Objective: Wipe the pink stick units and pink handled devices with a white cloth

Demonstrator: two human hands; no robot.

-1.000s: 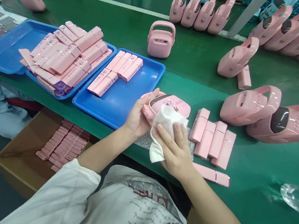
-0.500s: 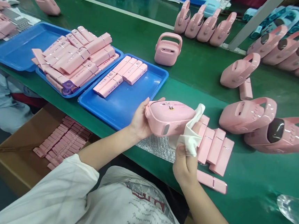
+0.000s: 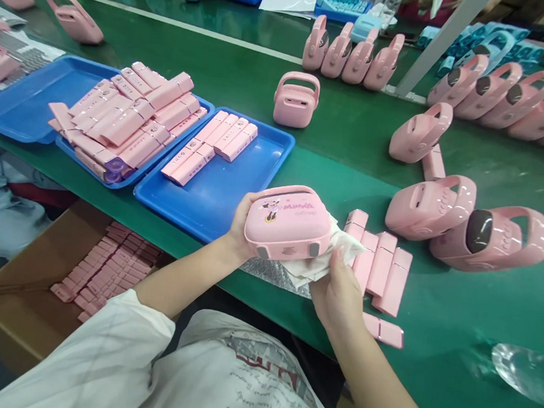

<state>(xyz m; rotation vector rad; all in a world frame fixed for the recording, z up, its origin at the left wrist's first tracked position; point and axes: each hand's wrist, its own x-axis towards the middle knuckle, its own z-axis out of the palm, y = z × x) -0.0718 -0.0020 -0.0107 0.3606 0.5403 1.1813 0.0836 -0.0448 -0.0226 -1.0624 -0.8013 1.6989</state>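
Note:
A pink speaker point(image 3: 287, 221) with a cartoon figure and lettering on its face is held over the bench edge, its two grey feet toward me. My left hand point(image 3: 241, 227) is closed around its left end. In my right hand point(image 3: 340, 292) a white cloth point(image 3: 314, 265) is pinched and lies against the speaker's lower right side. Part of the cloth is hidden behind the speaker. Just right of the cloth, several pink microphones point(image 3: 384, 261) lie side by side on the green bench, with one more microphone point(image 3: 384, 331) crosswise nearer me.
A blue tray point(image 3: 276, 160) holds a few pink microphones; a heaped tray point(image 3: 135, 182) stands beside it. Several pink speakers stand right, including one with a dark panel point(image 3: 492, 242). A cardboard box point(image 3: 10, 308) of pink pieces is below left. A clear bottle point(image 3: 524, 372) lies right.
The speaker has turned in my hands, so its printed face and both feet now show. The cloth has moved from its right end to its lower right side.

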